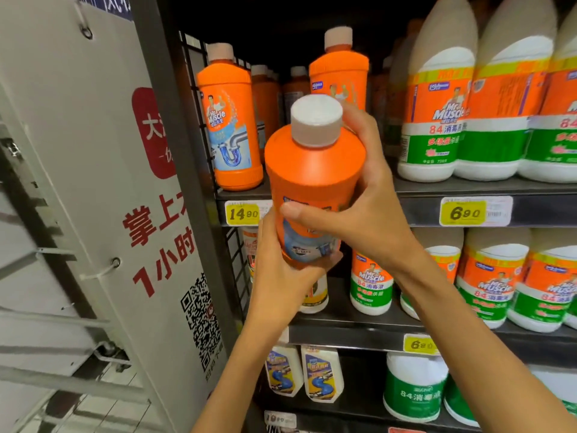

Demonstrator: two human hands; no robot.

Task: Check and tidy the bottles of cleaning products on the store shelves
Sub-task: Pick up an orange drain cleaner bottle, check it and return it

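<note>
- A person's left hand is cupping the base of an orange Mr Muscle drain-cleaner bottle, fingers curled under and around its lower end, while the right hand is grasping the bottle's body from the right, thumb lying across the label and fingertips reaching up beside the white cap.
- The held bottle is tilting toward the camera, raised in front of the upper shelf edge and off every shelf.
- Just left of the held bottle, a yellow 14.90 price tag is sitting on that edge; to its right, a yellow 6.90 price tag.
- Below the held bottle, smaller white bleach bottles are standing on the middle shelf.
- Behind the held bottle on the upper shelf, two matching orange bottles are standing upright: one at the left, one directly behind.
- Right of the held bottle, large white 84 disinfectant bottles are lining the upper shelf.
- Far left of the held bottle, a white sign panel with a QR code is hanging on the shelving's end.
</note>
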